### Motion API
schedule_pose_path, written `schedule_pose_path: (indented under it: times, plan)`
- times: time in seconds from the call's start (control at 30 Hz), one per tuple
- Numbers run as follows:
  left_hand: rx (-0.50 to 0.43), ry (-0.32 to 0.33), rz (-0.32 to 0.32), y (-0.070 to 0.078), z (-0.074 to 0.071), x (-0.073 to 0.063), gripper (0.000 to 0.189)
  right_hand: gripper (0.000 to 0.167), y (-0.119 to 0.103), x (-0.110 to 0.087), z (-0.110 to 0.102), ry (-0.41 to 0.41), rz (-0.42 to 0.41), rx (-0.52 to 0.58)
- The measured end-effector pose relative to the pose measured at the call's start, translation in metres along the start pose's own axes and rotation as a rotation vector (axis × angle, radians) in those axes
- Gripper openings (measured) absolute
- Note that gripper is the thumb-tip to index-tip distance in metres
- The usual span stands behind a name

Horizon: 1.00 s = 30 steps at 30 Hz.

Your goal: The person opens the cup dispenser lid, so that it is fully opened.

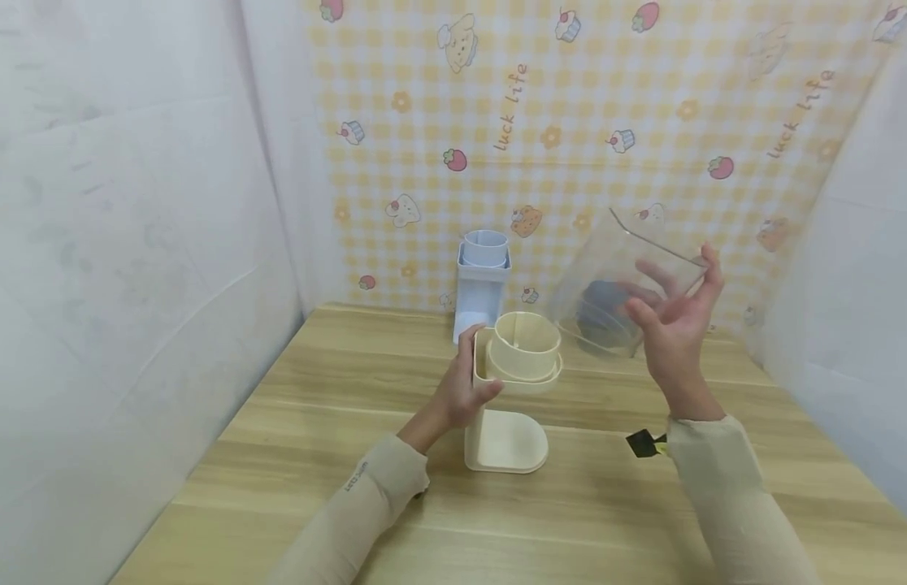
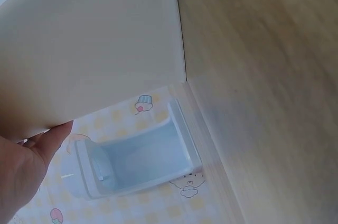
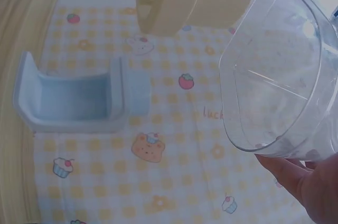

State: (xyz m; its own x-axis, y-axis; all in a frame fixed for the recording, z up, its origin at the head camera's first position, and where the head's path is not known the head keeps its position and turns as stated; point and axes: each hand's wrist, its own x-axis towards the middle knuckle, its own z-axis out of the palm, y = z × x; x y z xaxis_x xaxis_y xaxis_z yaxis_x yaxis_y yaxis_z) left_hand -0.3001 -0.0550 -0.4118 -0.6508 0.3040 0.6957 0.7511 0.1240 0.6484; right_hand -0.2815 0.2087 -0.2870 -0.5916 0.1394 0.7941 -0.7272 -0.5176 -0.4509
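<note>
A cream plastic stand (image 1: 512, 443) with a round collar (image 1: 527, 345) on its upper shelf stands upright on the table. My left hand (image 1: 461, 394) grips the side of that shelf, thumb at the front. In the left wrist view the stand's broad cream panel (image 2: 100, 39) fills the upper left. To the right of the stand, my right hand (image 1: 676, 325) holds a clear plastic container (image 3: 280, 76), tilted and raised off the table. A dark blue round piece (image 1: 603, 313) shows at the container's lower end; how it is joined cannot be told.
Behind the cream stand is a similar pale blue stand (image 1: 483, 284), near the patterned backdrop (image 1: 570, 106). A small black piece (image 1: 644, 444) shows beside the right sleeve (image 1: 717, 463). White cloth (image 1: 132, 203) hangs along the side of the wooden table (image 1: 314, 455).
</note>
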Motion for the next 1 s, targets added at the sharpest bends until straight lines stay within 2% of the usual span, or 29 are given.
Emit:
schedule_pose_path:
  times: [0.17, 0.37, 0.57, 0.8, 1.0]
  plan:
    - [-0.012, 0.006, 0.012, 0.0, 0.0, -0.003, 0.108, 0.085, -0.004, -0.002, -0.014, -0.011, -0.001, -0.055]
    - [0.003, 0.009, -0.028, 0.0, -0.002, -0.005, 0.11, 0.083, -0.003, -0.008, -0.033, -0.031, 0.032, -0.127]
    - [0.014, 0.003, -0.001, -0.001, 0.0, -0.003, 0.109, 0.085, -0.006, -0.015, -0.055, -0.03, 0.055, -0.227]
    - [0.004, -0.007, 0.012, 0.0, 0.001, -0.002, 0.107, 0.085, -0.003, -0.026, -0.079, -0.016, 0.178, -0.4]
    - [-0.006, 0.007, 0.008, 0.0, 0.003, -0.001, 0.109, 0.089, 0.006, -0.045, -0.104, -0.014, 0.315, -0.593]
